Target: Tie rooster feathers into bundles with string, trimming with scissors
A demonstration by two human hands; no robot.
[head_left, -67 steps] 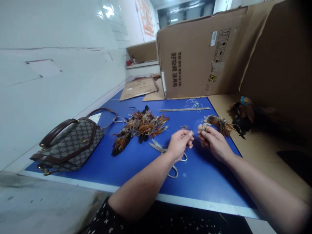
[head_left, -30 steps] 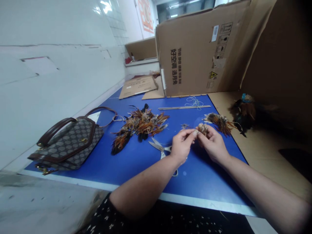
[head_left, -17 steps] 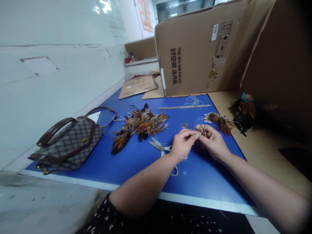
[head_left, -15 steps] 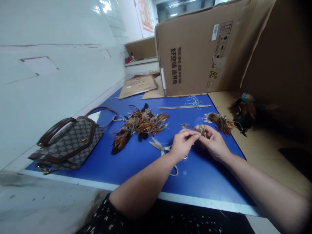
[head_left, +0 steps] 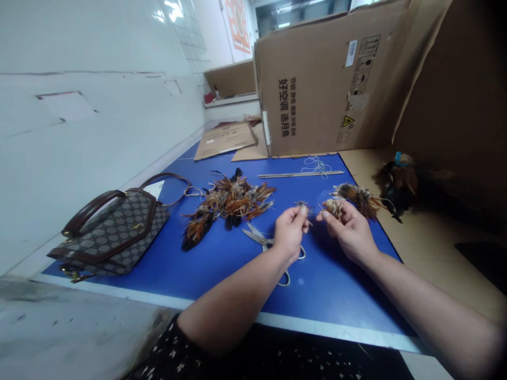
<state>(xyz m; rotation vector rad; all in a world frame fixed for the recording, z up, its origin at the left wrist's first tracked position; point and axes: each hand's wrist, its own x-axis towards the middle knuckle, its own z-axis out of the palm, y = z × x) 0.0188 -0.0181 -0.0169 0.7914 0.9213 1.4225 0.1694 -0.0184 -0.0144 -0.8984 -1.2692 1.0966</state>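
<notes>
My left hand hovers over the blue table, its fingers pinched on something thin, likely thread, near a tiny feather tuft. Just to the right, my right hand grips a small tan feather bundle between thumb and fingers. A string of brown feathers trails from that bundle toward the table's right edge. Silver scissors lie under my left wrist, partly hidden. A pile of orange and black feathers lies to the left of my hands.
A patterned brown handbag sits at the table's left. A large cardboard box stands at the back, with a thin stick and loose thread before it. Dark feathers rest on cardboard at the right.
My hands were pressed together at the feather bundle; now they have drawn a little apart, the left hand pulling back leftward.
</notes>
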